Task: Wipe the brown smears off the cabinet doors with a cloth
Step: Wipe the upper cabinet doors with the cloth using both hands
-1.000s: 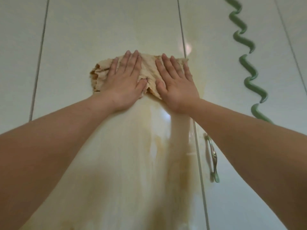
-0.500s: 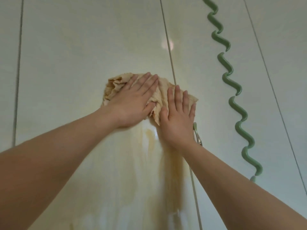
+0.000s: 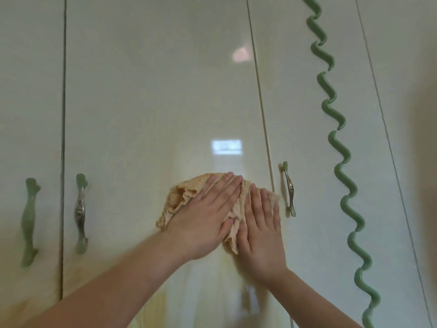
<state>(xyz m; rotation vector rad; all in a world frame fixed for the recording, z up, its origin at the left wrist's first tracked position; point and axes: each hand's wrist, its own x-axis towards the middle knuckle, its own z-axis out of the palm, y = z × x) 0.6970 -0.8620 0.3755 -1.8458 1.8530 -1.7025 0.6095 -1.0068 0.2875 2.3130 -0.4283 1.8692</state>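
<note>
A crumpled tan cloth (image 3: pixel 179 200) lies flat against the glossy cream cabinet door (image 3: pixel 153 91). My left hand (image 3: pixel 208 214) presses on it with straight fingers pointing up and right. My right hand (image 3: pixel 260 223) presses the cloth's right part, fingers straight and pointing up, just left of the door gap. Faint brown smears (image 3: pixel 227 290) streak the door below both hands. Most of the cloth is hidden under my palms.
A green-tipped metal handle (image 3: pixel 289 189) sits on the neighbouring door just right of my right hand. Two more handles (image 3: pixel 80 211) (image 3: pixel 29 221) flank the left door gap. A wavy green trim (image 3: pixel 340 162) runs down the right door.
Both hands slid the cloth down the door, and the view tilted up so the handles and upper doors show. The hands stay flat on the cloth, side by side.
</note>
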